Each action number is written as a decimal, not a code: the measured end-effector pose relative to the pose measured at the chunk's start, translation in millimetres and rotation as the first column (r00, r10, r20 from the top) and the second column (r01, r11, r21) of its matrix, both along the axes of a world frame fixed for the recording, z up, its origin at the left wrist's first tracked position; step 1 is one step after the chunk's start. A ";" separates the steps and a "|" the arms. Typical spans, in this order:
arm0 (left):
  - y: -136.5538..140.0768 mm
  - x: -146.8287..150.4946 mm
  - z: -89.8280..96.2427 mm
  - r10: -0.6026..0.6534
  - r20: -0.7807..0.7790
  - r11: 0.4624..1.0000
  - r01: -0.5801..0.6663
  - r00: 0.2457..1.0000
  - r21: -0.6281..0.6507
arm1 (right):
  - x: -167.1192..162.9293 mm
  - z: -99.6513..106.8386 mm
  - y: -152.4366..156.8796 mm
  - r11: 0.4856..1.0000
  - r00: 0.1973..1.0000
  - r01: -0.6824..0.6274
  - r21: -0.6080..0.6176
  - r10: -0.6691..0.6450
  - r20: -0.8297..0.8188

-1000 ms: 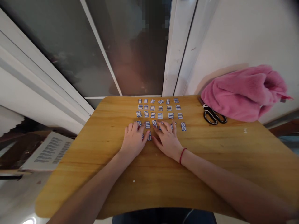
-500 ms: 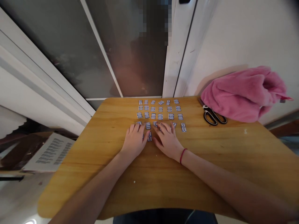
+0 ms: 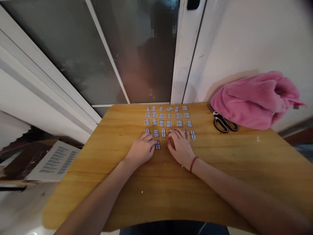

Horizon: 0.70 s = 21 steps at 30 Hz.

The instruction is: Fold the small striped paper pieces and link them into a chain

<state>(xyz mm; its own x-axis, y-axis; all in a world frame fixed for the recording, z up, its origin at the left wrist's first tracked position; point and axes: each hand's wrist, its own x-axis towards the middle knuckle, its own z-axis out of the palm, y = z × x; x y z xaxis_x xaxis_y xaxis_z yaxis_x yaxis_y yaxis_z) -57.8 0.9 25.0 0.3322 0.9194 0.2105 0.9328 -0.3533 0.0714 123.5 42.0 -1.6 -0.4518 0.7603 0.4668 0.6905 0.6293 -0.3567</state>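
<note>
I'm watching the nearest card [image 3: 157,145] lying flat on the counter [image 3: 220,179], just on the near-edge side of the rows of cards [image 3: 168,124]. The left hand [image 3: 140,148] is resting beside it, fingers half bent, tips meeting its left side — I'm unable to tell whether they're pinching it. The right hand [image 3: 181,147] is partly covering the nearest row; its fingers are bending inward, hiding anything between them. I'm judging the card light, thin and fairly stiff, probably sliding easily over smooth wood but lying awkwardly flat for lifting — so I'm favouring its two long edges. Its long axis is running roughly from near edge to far edge; I'm finding no clear leading end.
</note>
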 end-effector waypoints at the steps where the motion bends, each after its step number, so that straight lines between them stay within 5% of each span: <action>1: -0.5 0.0 1.3 -0.001 -0.015 1.000 0.001 1.000 -0.022 | 0.6 1.0 0.3 1.000 0.999 -0.003 0.001 0.003 -0.033; 6: -4.7 7.5 3.0 -0.070 -0.011 0.988 0.068 0.997 -0.136 | 5.2 8.4 -0.1 1.000 0.974 -0.009 0.027 0.015 -0.227; 9: -7.7 17.7 -0.3 -0.116 -0.004 0.980 0.114 0.993 -0.164 | 7.1 13.0 -10.4 0.970 0.960 -0.212 0.123 0.230 -0.161; 11: -8.8 23.9 -2.8 -0.136 -0.015 0.974 0.130 0.991 -0.187 | 5.7 13.8 -23.1 0.873 0.883 -0.451 0.183 0.466 -0.046; 13: -9.2 27.9 -4.8 -0.141 -0.039 0.971 0.131 0.989 -0.200 | 1.9 12.4 -39.3 0.709 0.737 -0.666 0.229 0.673 0.063; 15: -9.3 29.8 -6.2 -0.133 -0.065 0.974 0.119 0.989 -0.191 | -3.1 9.6 -57.1 0.557 0.593 -0.800 0.224 0.791 0.151; 17: -9.6 30.3 -7.2 -0.130 -0.081 0.977 0.114 0.988 -0.178 | -8.1 6.5 -75.0 0.459 0.474 -0.881 0.118 0.858 0.199; 19: -10.1 30.6 -8.0 -0.127 -0.080 0.980 0.113 0.989 -0.164 | -12.2 3.6 -92.2 0.403 0.400 -0.915 0.027 0.893 0.206; 20: -10.4 30.9 -8.5 -0.127 -0.076 0.981 0.114 0.989 -0.157 | -13.8 2.2 -100.3 0.403 0.389 -0.915 -0.031 0.898 0.206; 21: -10.7 31.4 -9.0 -0.126 -0.070 0.982 0.115 0.990 -0.149 | -15.1 1.0 -108.1 0.457 0.429 -0.883 -0.111 0.879 0.209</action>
